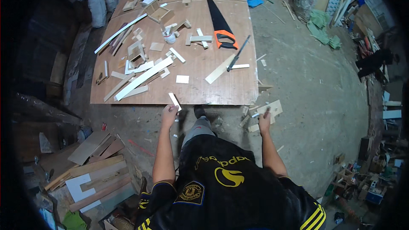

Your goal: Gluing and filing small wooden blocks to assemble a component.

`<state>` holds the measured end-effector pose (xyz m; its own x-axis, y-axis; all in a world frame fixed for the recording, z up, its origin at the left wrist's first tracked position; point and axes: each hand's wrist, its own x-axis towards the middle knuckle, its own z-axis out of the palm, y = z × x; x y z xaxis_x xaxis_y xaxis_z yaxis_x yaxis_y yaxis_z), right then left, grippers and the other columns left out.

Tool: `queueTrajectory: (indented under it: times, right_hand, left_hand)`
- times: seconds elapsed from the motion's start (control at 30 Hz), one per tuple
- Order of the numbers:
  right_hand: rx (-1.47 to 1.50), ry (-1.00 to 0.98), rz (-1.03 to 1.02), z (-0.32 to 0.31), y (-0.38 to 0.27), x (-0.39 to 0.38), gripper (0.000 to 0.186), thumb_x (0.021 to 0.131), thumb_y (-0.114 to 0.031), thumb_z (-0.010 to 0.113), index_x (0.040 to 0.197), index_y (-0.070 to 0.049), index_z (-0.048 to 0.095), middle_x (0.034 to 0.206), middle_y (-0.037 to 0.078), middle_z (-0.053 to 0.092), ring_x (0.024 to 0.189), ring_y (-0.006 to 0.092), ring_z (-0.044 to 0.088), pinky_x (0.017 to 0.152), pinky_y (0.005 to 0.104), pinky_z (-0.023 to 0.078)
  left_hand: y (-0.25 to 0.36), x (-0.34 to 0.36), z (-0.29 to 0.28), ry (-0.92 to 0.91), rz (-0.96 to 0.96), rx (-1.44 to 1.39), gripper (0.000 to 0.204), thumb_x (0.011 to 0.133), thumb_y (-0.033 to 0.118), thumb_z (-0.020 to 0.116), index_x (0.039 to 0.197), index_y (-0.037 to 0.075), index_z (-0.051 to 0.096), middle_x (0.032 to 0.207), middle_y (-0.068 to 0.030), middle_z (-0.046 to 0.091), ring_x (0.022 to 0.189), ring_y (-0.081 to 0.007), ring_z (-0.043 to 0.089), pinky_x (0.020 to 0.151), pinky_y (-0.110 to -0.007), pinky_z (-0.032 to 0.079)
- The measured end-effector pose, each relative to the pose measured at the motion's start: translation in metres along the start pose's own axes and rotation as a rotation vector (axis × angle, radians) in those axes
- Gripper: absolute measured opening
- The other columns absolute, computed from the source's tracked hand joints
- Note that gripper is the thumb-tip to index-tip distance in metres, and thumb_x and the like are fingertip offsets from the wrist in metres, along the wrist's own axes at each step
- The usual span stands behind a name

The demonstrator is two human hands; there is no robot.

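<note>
Shirt (217,183), hands (169,115) apart, strip (173,99) near table edge (230,102)

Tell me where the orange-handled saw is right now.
In the head view, the saw lies on the right side of the tabletop, its orange handle toward the near edge, with a narrow dark tool just to the handle's lower right.

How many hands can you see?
2: the left hand holds a white strip by the near edge of the table; the right hand is by its near right corner.
</note>
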<state>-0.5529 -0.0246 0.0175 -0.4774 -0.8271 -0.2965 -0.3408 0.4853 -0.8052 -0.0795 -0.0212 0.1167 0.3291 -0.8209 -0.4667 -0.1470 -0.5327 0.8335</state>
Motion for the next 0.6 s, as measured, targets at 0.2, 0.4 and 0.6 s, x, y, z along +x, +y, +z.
queueTrajectory:
  times: [0.2,0.4,0.6]
  right_hand:
    - [-0.199,-0.235,-0.432,0.032,-0.146,0.047,0.047,0.082,-0.016,0.069,0.123,-0.001,0.054,0.111,0.017,0.064,0.104,0.0341,0.062,0.088,0.0395,0.049]
    - [-0.619,-0.296,-0.458,0.078,-0.237,0.119,0.024,0.079,-0.010,0.064,0.102,-0.007,0.058,0.108,0.016,0.064,0.110,0.0402,0.057,0.090,0.0469,0.048]
    - [-0.863,-0.210,-0.791,0.092,-0.198,0.141,0.023,0.081,-0.017,0.061,0.104,-0.015,0.060,0.110,0.008,0.063,0.112,0.0313,0.055,0.092,0.0565,0.040]
  left_hand:
    - [0.036,0.008,0.045,-0.166,-0.105,-0.131,0.030,0.089,0.024,0.068,0.109,0.002,0.061,0.086,-0.0020,0.064,0.071,-0.0087,0.062,0.055,-0.023,0.046]
    - [0.056,0.039,0.063,-0.175,-0.197,-0.144,0.028,0.092,0.023,0.065,0.111,0.003,0.060,0.089,-0.0026,0.064,0.074,-0.0099,0.064,0.059,-0.023,0.049]
    - [0.091,0.075,0.074,-0.194,-0.132,-0.355,0.025,0.094,0.022,0.063,0.108,0.002,0.059,0.086,-0.0048,0.064,0.073,-0.0119,0.064,0.063,-0.025,0.050]
